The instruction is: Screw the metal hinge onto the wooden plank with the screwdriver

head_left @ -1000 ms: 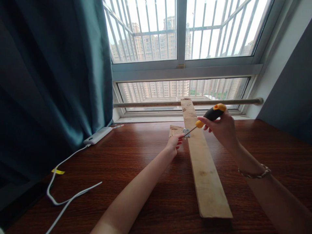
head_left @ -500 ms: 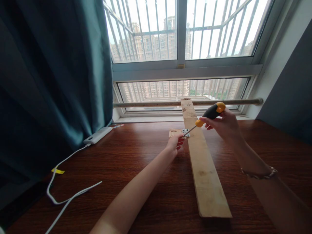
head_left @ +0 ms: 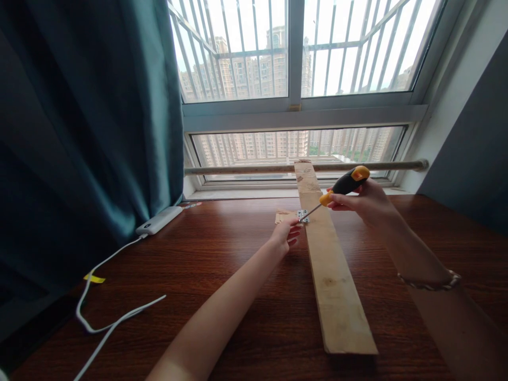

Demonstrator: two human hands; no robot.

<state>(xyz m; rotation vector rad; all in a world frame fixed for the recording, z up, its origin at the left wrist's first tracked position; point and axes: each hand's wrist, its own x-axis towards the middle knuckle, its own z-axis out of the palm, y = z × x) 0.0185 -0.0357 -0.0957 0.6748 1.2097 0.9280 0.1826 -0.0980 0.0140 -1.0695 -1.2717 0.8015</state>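
My right hand (head_left: 367, 203) is wrapped round a black and yellow screwdriver (head_left: 347, 182), its shaft slanting down to the left. The tip meets a small silver hinge (head_left: 304, 216) with screws in it. This hinge lies across the left edge of a long pale wooden board (head_left: 333, 264) and a short wooden piece (head_left: 282, 216) beside it. At the screwdriver's tip, my left hand (head_left: 284, 233) has its fingertips closed against the hinge and the short piece. Whatever those fingertips pinch is too small or hidden to make out.
The board rests on a dark red-brown wooden surface (head_left: 238, 254), its far end reaching a horizontal rail (head_left: 246, 170) before the barred window. To the left are a white power strip (head_left: 159, 220), a white cable (head_left: 85, 301), a yellow tag (head_left: 95, 279) and a blue curtain (head_left: 138, 106).
My right hand and the screwdriver handle have shifted slightly to the right, with the fingers resettled on the handle. The tip, my left hand and the board stay where they were.
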